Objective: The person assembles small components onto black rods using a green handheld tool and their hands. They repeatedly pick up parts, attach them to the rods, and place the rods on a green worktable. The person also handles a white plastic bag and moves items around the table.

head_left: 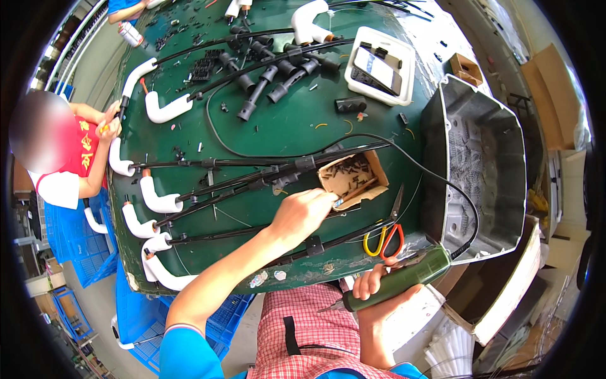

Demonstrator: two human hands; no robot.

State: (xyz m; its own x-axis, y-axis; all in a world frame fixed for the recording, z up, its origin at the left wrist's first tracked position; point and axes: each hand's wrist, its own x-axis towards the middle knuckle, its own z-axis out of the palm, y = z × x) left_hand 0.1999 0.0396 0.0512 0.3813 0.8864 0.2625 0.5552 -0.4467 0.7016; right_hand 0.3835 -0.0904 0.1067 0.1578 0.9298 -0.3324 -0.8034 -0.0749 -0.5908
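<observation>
My left hand (302,216) reaches to the near left corner of a small cardboard box (374,165) that holds many small dark pieces, perhaps screws. Its fingers are pinched together; what sits between them is too small to make out. In my right hand (374,292) is a green electric screwdriver (410,275), its bit pointing left over my lap and its black cord (464,192) running back over the table. Scissors (386,235) with one yellow and one red handle lie just beyond the screwdriver. Black rods with white curved handles (161,201) stretch across the table to the left of the box.
A large grey plastic bin (435,136) stands at the table's right edge. A white tray (409,79) and black tube fittings (257,95) lie farther back on the green table (284,136). At the left a co-worker (82,142) handles a black rod. Blue crates (76,237) stand below.
</observation>
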